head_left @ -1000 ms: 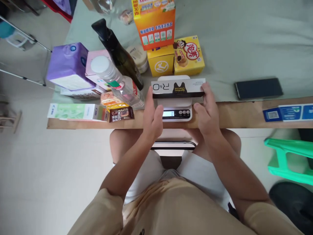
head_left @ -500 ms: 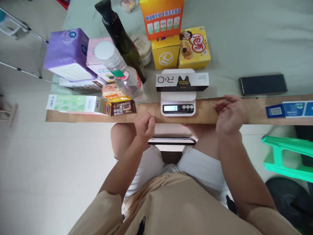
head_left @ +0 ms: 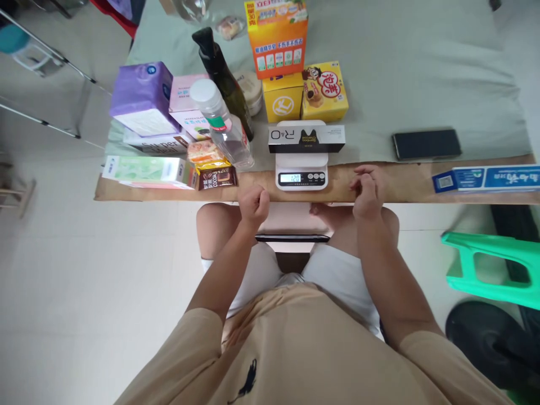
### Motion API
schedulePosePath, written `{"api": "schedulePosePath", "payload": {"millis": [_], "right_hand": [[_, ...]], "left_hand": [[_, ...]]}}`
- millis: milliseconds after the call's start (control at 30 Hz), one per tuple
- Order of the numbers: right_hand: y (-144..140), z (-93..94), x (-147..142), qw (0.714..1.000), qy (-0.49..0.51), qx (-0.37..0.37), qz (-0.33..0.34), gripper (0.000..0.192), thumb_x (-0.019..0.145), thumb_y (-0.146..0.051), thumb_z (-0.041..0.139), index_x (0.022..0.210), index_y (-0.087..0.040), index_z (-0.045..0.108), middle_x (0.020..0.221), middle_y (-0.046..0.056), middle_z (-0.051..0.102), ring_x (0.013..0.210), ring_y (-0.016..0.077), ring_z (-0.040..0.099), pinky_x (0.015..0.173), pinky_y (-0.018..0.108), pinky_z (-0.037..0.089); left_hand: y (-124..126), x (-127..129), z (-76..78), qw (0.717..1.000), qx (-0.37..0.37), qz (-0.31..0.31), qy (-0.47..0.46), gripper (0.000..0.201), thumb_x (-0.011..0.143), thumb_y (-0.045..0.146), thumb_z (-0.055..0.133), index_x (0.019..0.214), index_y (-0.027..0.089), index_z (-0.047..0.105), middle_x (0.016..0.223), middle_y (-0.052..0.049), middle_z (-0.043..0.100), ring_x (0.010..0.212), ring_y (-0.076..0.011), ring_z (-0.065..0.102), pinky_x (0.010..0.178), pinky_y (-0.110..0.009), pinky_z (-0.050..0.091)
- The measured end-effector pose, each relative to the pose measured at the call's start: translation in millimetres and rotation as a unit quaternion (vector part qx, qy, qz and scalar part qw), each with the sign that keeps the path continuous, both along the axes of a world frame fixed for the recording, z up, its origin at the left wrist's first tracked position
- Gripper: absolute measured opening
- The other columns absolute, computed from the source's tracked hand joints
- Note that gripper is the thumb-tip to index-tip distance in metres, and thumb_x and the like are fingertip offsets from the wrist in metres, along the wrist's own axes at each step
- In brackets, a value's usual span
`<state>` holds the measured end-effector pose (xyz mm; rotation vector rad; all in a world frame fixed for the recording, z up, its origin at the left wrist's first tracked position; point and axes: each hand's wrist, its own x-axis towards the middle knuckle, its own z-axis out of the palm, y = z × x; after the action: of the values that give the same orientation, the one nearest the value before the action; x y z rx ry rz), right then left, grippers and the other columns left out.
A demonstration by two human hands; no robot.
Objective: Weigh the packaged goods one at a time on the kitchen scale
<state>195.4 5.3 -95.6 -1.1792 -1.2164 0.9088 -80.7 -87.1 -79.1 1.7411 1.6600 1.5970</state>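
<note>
A long black-and-white toothpaste box lies across the white kitchen scale, whose display shows a reading. My left hand is curled into a loose fist at the table's front edge, just left of the scale, holding nothing. My right hand rests at the edge to the right of the scale, fingers curled, with nothing in it. Neither hand touches the box or the scale.
Left of the scale stand a clear bottle, a dark bottle, a purple pack, a green box and a cocoa bar. Yellow and orange boxes sit behind. A black phone lies right; a green stool stands beside me.
Both hands let go of the box on the scale and drew back to the table's front edge, fingers curling. The scale's display went from zero to a reading.
</note>
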Motion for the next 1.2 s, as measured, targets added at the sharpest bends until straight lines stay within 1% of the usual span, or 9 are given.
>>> {"api": "schedulePosePath", "payload": {"millis": [333, 467, 533, 600, 700, 833, 967, 1100, 1200], "right_hand": [[-12, 20.8, -8, 0.998, -0.049, 0.014, 0.025, 0.025, 0.093, -0.048, 0.058, 0.095, -0.024, 0.067, 0.063, -0.003, 0.055, 0.057, 0.014, 0.051, 0.057, 0.03, 0.042], [-9, 18.7, -11, 0.998, -0.065, 0.021, 0.016, 0.025, 0.095, -0.047, 0.057, 0.1, -0.024, 0.066, 0.072, -0.001, 0.057, 0.065, 0.0151, 0.054, 0.066, 0.032, 0.047], [-2, 17.0, -14, 0.996, -0.078, 0.041, -0.011, 0.025, 0.096, -0.045, 0.056, 0.105, -0.024, 0.065, 0.081, 0.0, 0.059, 0.072, 0.0155, 0.057, 0.072, 0.033, 0.05], [9, 16.1, -19, 0.993, -0.09, 0.069, -0.038, 0.025, 0.096, -0.043, 0.056, 0.111, -0.025, 0.064, 0.095, 0.003, 0.064, 0.085, 0.017, 0.063, 0.084, 0.037, 0.055], [27, 15.0, -30, 0.991, -0.103, 0.08, -0.022, 0.033, 0.097, -0.041, 0.055, 0.127, -0.029, 0.057, 0.125, 0.007, 0.064, 0.115, 0.0212, 0.067, 0.107, 0.046, 0.055], [43, 10.0, -45, 0.989, -0.124, 0.065, 0.037, 0.051, 0.096, -0.039, 0.056, 0.145, -0.037, 0.041, 0.155, 0.006, 0.05, 0.146, 0.0255, 0.053, 0.126, 0.055, 0.043], [50, 2.8, -54, 0.99, -0.122, 0.058, 0.038, 0.06, 0.096, -0.038, 0.055, 0.151, -0.032, 0.035, 0.161, 0.008, 0.046, 0.155, 0.026, 0.044, 0.133, 0.059, 0.033], [53, -3.8, -58, 0.99, -0.109, 0.041, 0.076, 0.063, 0.095, -0.047, 0.057, 0.152, -0.033, 0.037, 0.162, 0.008, 0.048, 0.154, 0.0264, 0.046, 0.133, 0.059, 0.034], [52, -4.9, -60, 0.989, -0.105, 0.039, 0.094, 0.065, 0.094, -0.054, 0.058, 0.153, -0.032, 0.04, 0.162, 0.007, 0.05, 0.154, 0.0267, 0.047, 0.134, 0.057, 0.035]], "left_hand": [[2, 2, -2.5, 0.997, 0.045, 0.009, 0.054, 0.048, 0.105, 0.041, 0.041, 0.061, 0.021, 0.037, 0.055, 0.002, 0.039, 0.054, -0.0129, 0.038, 0.056, -0.033, 0.029], [13, 10, 6.9, 0.989, 0.104, 0.019, 0.102, 0.031, 0.099, 0.047, 0.049, 0.084, 0.022, 0.058, 0.08, -0.005, 0.061, 0.08, -0.0201, 0.059, 0.074, -0.037, 0.047], [25, 17, 14.5, 0.986, 0.115, 0.037, 0.111, 0.036, 0.099, 0.054, 0.047, 0.103, 0.021, 0.062, 0.101, -0.01, 0.066, 0.1, -0.0245, 0.063, 0.091, -0.044, 0.052], [38, 24, 20.7, 0.992, 0.076, 0.05, 0.088, 0.05, 0.098, 0.064, 0.044, 0.12, 0.022, 0.061, 0.121, -0.014, 0.064, 0.12, -0.0279, 0.062, 0.111, -0.049, 0.048], [57, 34, 23.7, 0.998, -0.02, 0.057, 0.032, 0.069, 0.095, 0.075, 0.044, 0.142, 0.024, 0.049, 0.15, -0.017, 0.051, 0.15, -0.0321, 0.045, 0.133, -0.052, 0.029], [73, 45, 20.6, 0.992, -0.096, 0.077, -0.005, 0.089, 0.093, 0.082, 0.041, 0.157, 0.022, 0.03, 0.171, -0.018, 0.028, 0.167, -0.0322, 0.018, 0.14, -0.053, 0.011], [79, 46, 21.1, 0.988, -0.125, 0.082, -0.047, 0.094, 0.091, 0.087, 0.035, 0.159, 0.021, 0.027, 0.175, -0.017, 0.026, 0.169, -0.0273, 0.018, 0.142, -0.046, 0.009], [84, 40, 24.3, 0.968, -0.185, 0.117, -0.12, 0.085, 0.093, 0.083, 0.036, 0.158, 0.028, 0.033, 0.178, -0.007, 0.027, 0.169, -0.0258, 0.02, 0.142, -0.045, 0.017], [84, 42, 29.5, 0.968, -0.183, 0.122, -0.117, 0.089, 0.094, 0.084, 0.029, 0.159, 0.024, 0.035, 0.175, -0.008, 0.034, 0.167, -0.0263, 0.028, 0.141, -0.046, 0.023]]}}
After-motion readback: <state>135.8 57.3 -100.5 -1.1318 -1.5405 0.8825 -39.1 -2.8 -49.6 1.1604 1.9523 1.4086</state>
